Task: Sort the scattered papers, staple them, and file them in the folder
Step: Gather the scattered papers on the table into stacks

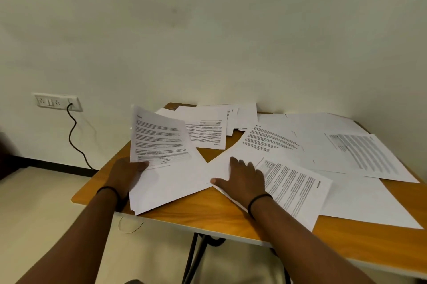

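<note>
Papers (272, 142) lay scattered across most of the wooden desk (208, 209), none yet stapled as far as I could judge, and I saw no folder or stapler anywhere in view.

I noted the left hand (129, 172) at the near-left corner of the desk, thumb on top and fingers curled beneath, pinching a gathered stack (161, 168) by its lower-left edge. The top sheet (159, 138) stood tilted up towards the camera, printed side facing; I judged this was to read its heading and decide where it belonged. The rest of that stack rested on the desk with its near corner overhanging the edge.

The right hand (242, 177) lay flat, fingers spread and straight, pressing on a loose printed sheet (298, 191) near the front edge. I took this as pinning or sliding it, ready to draw it towards the stack.

Count: one held stack, its sheet number not readable from the edges; roughly seven or eight loose sheets beyond the hands, overlapping too much for a firm figure. One black band on each wrist.

Beyond the desk, one wall socket plate (57, 101) with one black cable (74, 135) plugged in.
</note>
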